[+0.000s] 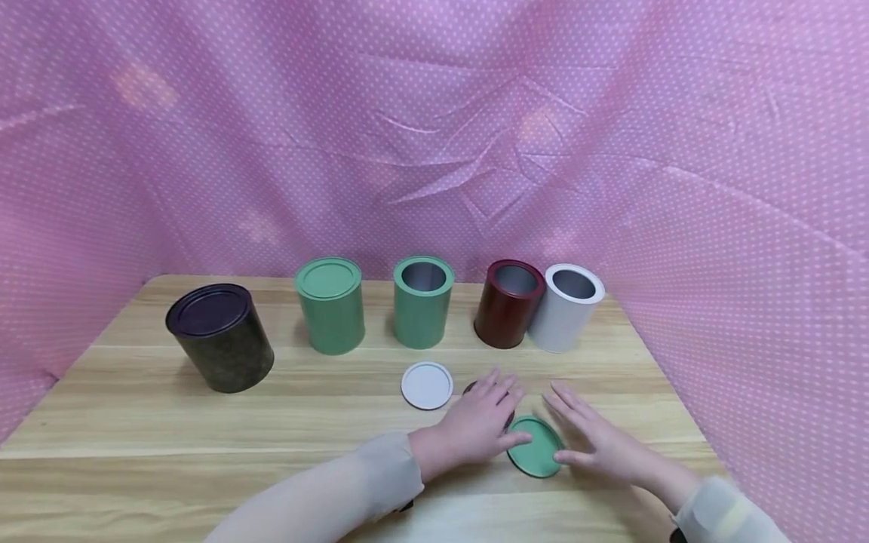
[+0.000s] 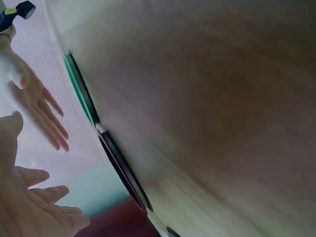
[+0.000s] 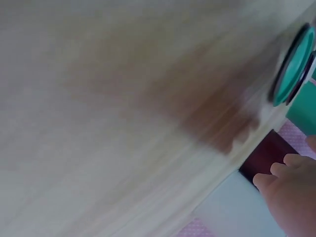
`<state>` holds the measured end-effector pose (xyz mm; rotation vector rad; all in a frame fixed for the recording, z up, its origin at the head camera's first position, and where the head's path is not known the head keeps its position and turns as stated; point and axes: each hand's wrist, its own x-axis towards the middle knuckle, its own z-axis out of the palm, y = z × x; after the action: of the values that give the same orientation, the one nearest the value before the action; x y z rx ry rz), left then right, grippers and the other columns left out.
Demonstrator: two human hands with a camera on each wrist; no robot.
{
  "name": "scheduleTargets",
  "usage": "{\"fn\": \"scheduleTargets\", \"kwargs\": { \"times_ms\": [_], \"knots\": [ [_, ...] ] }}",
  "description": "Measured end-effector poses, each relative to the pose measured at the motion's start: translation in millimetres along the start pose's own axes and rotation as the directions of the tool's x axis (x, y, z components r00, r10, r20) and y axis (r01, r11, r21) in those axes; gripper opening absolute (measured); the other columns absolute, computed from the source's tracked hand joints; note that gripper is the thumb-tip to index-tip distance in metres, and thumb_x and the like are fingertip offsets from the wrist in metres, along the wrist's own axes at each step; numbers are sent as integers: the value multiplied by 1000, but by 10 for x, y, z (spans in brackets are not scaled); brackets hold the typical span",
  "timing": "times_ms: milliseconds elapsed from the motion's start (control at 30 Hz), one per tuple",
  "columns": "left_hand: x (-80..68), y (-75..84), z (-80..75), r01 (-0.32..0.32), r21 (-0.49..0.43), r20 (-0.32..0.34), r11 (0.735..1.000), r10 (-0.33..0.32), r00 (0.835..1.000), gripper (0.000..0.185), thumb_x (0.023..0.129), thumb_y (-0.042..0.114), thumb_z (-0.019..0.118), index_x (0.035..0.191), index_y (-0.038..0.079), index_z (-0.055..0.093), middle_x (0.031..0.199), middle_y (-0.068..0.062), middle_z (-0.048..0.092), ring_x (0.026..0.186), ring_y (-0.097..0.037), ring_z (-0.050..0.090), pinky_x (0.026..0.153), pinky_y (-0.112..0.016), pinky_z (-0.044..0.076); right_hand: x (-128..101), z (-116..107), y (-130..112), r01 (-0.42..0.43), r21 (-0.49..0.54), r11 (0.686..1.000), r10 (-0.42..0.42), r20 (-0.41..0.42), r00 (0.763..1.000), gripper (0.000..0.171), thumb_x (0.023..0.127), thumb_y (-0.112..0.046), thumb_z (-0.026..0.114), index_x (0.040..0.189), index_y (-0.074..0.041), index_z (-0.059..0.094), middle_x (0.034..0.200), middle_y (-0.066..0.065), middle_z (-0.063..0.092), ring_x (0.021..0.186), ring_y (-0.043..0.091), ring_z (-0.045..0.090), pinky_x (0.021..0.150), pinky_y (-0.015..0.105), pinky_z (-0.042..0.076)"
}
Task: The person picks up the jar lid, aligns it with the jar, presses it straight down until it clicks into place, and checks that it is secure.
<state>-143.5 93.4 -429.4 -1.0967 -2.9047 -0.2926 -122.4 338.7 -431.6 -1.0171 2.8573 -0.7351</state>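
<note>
My left hand [image 1: 475, 422] lies flat, fingers spread, on a dark red lid [image 1: 470, 388] that it mostly hides. My right hand [image 1: 594, 437] rests flat on the table just right of a green lid [image 1: 536, 446], thumb at its edge. A white lid [image 1: 426, 385] lies left of the left hand. Behind stand a lidded dark can [image 1: 220, 339], a lidded green can [image 1: 330, 305], and open green [image 1: 423, 302], dark red [image 1: 509, 303] and white [image 1: 566, 305] cans. The blurred left wrist view shows the green lid [image 2: 79, 94] edge-on and both hands with straight fingers.
The wooden table [image 1: 136, 430] is walled on three sides by pink dotted cloth [image 1: 434, 151]. The cans form a row near the back edge. Bare wood stretches across the front left. The right wrist view is blurred, showing the green lid [image 3: 294, 66] and fingertips [image 3: 291, 192].
</note>
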Motion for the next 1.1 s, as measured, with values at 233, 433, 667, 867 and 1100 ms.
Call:
{"fn": "scheduleTargets", "kwargs": {
  "times_ms": [233, 433, 667, 867, 1100],
  "knots": [
    [88, 80, 60, -36, 53, 91, 998, 31, 995, 81, 90, 69, 45, 152, 19, 31, 157, -6, 31, 146, -33, 25, 119, -43, 26, -98, 5, 98, 21, 26, 999, -22, 41, 999, 87, 82, -41, 72, 151, -8, 32, 153, 28, 27, 143, -1, 7, 104, 54, 33],
    [105, 107, 52, -14, 49, 180, 999, 5, 984, 87, 86, 74, 44, 153, 22, 28, 160, -3, 26, 148, -31, 20, 120, -44, 24, -119, 13, 129, 17, 94, 995, -24, 80, 997, 94, 79, -42, 75, 151, -2, 30, 152, 32, 26, 140, -11, 2, 109, 15, 14],
    [65, 47, 48, -4, 49, 231, 999, -7, 973, 91, 83, 75, 50, 153, 21, 28, 161, -3, 23, 149, -29, 18, 120, -45, 23, -95, 93, 99, -2, 93, 996, -9, 111, 994, 93, 81, -45, 72, 150, -1, 29, 153, 31, 25, 144, 6, 9, 108, 13, 10],
    [50, -2, 98, -31, 47, 255, 998, 19, 967, 95, 79, 76, 53, 153, 21, 30, 159, -3, 28, 149, -28, 17, 120, -46, 22, -59, 130, 59, -46, 86, 995, 34, 139, 990, 94, 80, -48, 72, 150, -2, 30, 155, 28, 24, 141, 42, 24, 113, 27, 20],
    [42, -26, 116, -48, 114, 243, 992, 19, 970, 94, 76, 76, 58, 149, 20, 37, 157, -1, 32, 149, -27, 19, 120, -43, 24, -18, 152, 41, -69, 68, 995, 58, 153, 987, 93, 80, -50, 71, 149, -1, 33, 154, 28, 26, 136, 49, 28, 107, 51, 32]
  ]
}}
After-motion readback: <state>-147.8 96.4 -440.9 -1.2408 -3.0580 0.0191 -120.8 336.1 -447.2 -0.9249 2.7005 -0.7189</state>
